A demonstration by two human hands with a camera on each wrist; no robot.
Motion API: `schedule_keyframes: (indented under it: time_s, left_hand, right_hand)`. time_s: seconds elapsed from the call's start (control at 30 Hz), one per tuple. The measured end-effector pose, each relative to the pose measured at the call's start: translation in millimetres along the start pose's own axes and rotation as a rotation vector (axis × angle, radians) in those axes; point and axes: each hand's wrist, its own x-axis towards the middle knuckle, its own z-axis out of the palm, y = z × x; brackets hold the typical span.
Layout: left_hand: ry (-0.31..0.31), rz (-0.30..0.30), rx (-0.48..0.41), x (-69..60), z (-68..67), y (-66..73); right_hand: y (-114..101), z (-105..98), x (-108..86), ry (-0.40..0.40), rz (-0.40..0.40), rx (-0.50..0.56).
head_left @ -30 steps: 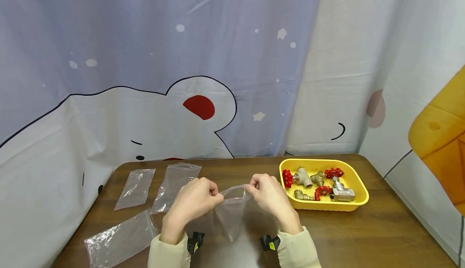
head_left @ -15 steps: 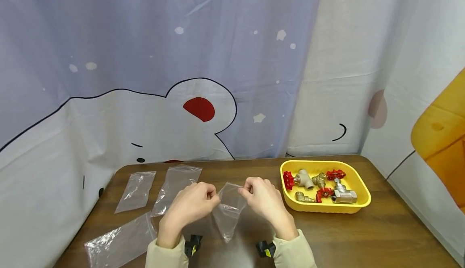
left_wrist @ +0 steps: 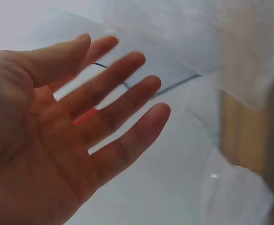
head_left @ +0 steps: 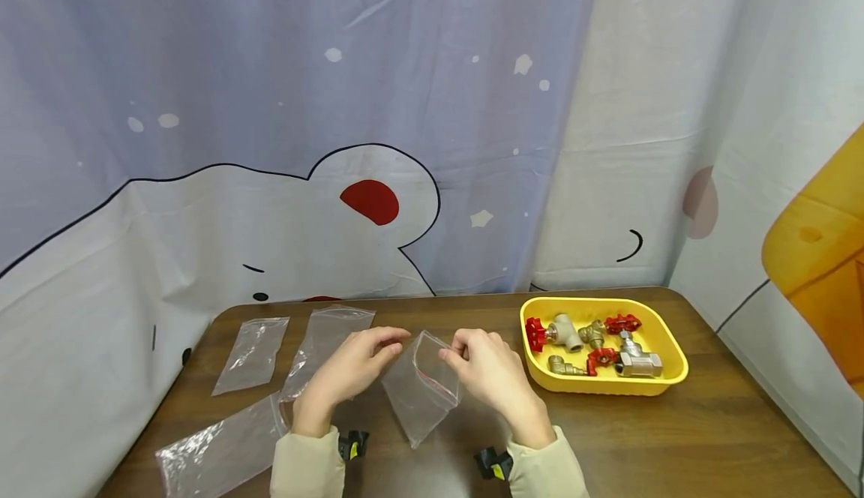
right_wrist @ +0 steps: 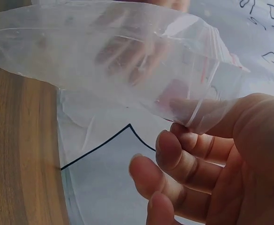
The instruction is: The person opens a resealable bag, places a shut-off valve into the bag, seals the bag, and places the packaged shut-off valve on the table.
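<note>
A clear zip-lock bag (head_left: 420,394) hangs above the table between the hands, its mouth parted and a thin red line along the seal. My right hand (head_left: 491,374) pinches the bag by its mouth edge between thumb and index finger; in the right wrist view the other fingers curl loosely below the bag (right_wrist: 113,51). My left hand (head_left: 354,367) is just left of the bag and holds nothing. Its fingers (left_wrist: 123,140) are spread and nearly straight in the left wrist view.
Several more clear zip-lock bags lie at the left, among them a near one (head_left: 223,449), a far-left one (head_left: 253,354) and one (head_left: 331,340) partly behind the left hand. A yellow tray (head_left: 607,384) at right holds several valves and fittings (head_left: 637,363).
The left hand has let go of the bag and its fingers have straightened. The bag has turned and its mouth now gapes toward the right hand, which still pinches it.
</note>
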Motion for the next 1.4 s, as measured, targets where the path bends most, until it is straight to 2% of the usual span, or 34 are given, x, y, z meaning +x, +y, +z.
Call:
schedule_keyframes:
  time_s: [0.13,0.2,0.5,0.67,0.87,1.03,1.2,1.4]
  left_hand:
    - [-0.077,0.008,-0.044,3.3,5.9,-10.1]
    - [-0.094,0.016,-0.068,4.7,7.4,-11.6]
    - [-0.092,0.088,-0.083,12.1,19.1,-11.8]
    - [-0.063,0.120,-0.074,16.2,27.2,-11.2]
    - [-0.057,0.144,-0.082,18.2,30.7,-9.8]
    - [-0.061,0.144,-0.066,17.1,27.9,-8.8]
    - [-0.051,0.137,-0.057,16.0,24.5,-9.7]
    - [-0.050,0.128,-0.058,13.6,21.9,-11.9]
  right_hand:
    - [1.1,-1.2,-0.4,0.002,0.004,-0.007]
    - [1.8,-2.0,-0.3,0.005,0.008,-0.008]
    - [6.4,-4.7,2.1,0.036,0.031,-0.011]
    - [9.2,-6.2,2.3,0.055,0.043,0.003]
    - [12.4,-9.1,1.5,0.035,0.025,0.071]
    - [16.8,-14.6,3.0,0.015,0.027,0.160]
    - [31.7,-24.5,4.6,0.020,0.025,0.225]
    - [66.4,-44.2,3.8,0.081,0.083,0.147]
